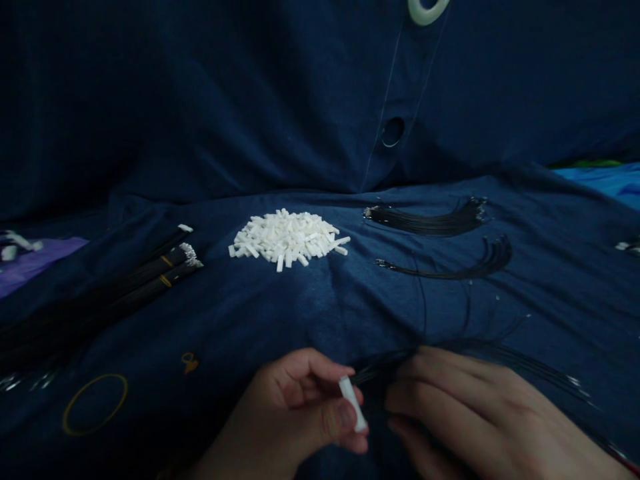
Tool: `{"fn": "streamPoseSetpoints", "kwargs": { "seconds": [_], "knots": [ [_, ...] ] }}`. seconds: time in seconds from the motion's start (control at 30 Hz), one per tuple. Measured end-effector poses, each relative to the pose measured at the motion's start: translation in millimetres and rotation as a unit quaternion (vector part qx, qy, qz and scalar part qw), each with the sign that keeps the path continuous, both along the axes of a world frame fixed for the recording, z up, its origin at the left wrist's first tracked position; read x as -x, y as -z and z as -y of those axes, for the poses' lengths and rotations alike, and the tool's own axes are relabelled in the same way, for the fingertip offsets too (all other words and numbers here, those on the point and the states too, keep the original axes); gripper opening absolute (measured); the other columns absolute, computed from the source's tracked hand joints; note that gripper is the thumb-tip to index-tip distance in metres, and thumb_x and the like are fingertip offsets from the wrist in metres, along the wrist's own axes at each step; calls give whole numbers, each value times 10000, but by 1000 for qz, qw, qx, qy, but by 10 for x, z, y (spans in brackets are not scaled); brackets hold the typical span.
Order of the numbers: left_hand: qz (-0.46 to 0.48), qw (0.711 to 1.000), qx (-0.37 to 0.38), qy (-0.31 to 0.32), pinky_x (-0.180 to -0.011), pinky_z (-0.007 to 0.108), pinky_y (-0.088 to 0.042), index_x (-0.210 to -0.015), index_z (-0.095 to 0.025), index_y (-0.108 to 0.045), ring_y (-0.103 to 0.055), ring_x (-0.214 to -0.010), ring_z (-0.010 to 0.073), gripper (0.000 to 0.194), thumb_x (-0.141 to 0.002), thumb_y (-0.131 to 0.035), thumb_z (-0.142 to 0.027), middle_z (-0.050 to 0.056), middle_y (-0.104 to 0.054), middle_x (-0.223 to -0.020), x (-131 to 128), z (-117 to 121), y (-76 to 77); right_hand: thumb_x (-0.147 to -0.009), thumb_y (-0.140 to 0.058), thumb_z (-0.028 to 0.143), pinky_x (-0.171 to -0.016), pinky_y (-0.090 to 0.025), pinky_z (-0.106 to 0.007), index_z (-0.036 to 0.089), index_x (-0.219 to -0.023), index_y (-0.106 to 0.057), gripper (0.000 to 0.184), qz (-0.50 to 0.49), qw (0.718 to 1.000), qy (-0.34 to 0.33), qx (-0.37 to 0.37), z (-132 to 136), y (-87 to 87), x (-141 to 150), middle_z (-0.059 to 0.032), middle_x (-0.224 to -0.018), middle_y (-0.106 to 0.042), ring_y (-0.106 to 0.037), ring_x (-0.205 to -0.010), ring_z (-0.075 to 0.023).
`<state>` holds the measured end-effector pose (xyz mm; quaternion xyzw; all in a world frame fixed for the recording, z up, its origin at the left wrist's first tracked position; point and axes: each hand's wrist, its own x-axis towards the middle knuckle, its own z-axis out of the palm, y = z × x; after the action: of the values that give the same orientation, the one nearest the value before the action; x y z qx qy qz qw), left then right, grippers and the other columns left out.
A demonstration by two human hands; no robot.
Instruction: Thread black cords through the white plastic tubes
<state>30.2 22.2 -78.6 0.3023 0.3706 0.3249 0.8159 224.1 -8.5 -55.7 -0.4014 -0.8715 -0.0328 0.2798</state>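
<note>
Where a navy cloth (320, 300) is spread out, a purple cloth (35, 267) is seen at the far left, with a few small white pieces (15, 243) lying beside its upper edge. Just right of that, long black wires (165, 267) are laid in bundles, bound with yellow bands, their silvery ends pointing up and to the right. A printed gold ring (95, 403) is seen below them. Next, a heap of white rectangular blocks (287, 239) is piled on the cloth. Nearest the camera, one white block (353, 403) is pinched at a slight tilt by the left hand (285, 410), its grip clenched between thumb and fingers, and the block is held just beside the wire ends. Thin black wires (385, 365) are gathered in the right hand (465, 407), whose grip is curled closed around them, their length trailing off to the right. Two further bundles of thin black wire (425, 220) are laid out higher up the cloth, and a blue cloth (600, 179) is seen at the far right edge
</note>
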Motion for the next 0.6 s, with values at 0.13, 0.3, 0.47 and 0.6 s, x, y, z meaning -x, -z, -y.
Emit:
{"fn": "streamPoseSetpoints", "kwargs": {
  "seconds": [0.13, 0.3, 0.47, 0.6],
  "knots": [
    [-24, 1000, 10, -18, -571, 187, -519, -745, -139, -670, -645, -580, 106, 223, -613, -847, -173, 11, -709, -660, -17, -2, -34, -1008, -266, 211, -567, -476, -247, 190, -728, -595, 432, -20, 1000, 6, 18, -9, -12, 45, -4, -687, -616, -590, -606, -119],
    [-18, 1000, -1, -8, -561, 194, -505, -734, -141, -660, -642, -557, 109, 237, -606, -851, -197, 7, -699, -640, -6, -4, 13, -1013, -258, 213, -558, -475, -250, 183, -756, -640, 461, -30, 999, 3, 12, -27, 17, 59, -5, -668, -619, -588, -593, -121],
    [-59, 998, -25, 0, -597, 261, -519, -787, -155, -673, -641, -598, 149, 280, -606, -849, -277, 26, -685, -681, 21, -13, 1, -997, -241, 151, -532, -452, -265, 185, -692, -613, 482, -33, 999, -1, -29, -17, 32, 71, -8, -623, -611, -573, -562, -127],
    [-98, 994, -47, -7, -639, 313, -533, -919, -181, -678, -642, -671, 193, 409, -598, -846, -371, 36, -660, -714, 27, -58, -89, -956, -386, 183, -689, -491, -315, 194, -871, -619, 248, 9, 999, 23, -46, 15, -49, 61, -11, -803, -663, -620, -746, -175]
  ]
}}
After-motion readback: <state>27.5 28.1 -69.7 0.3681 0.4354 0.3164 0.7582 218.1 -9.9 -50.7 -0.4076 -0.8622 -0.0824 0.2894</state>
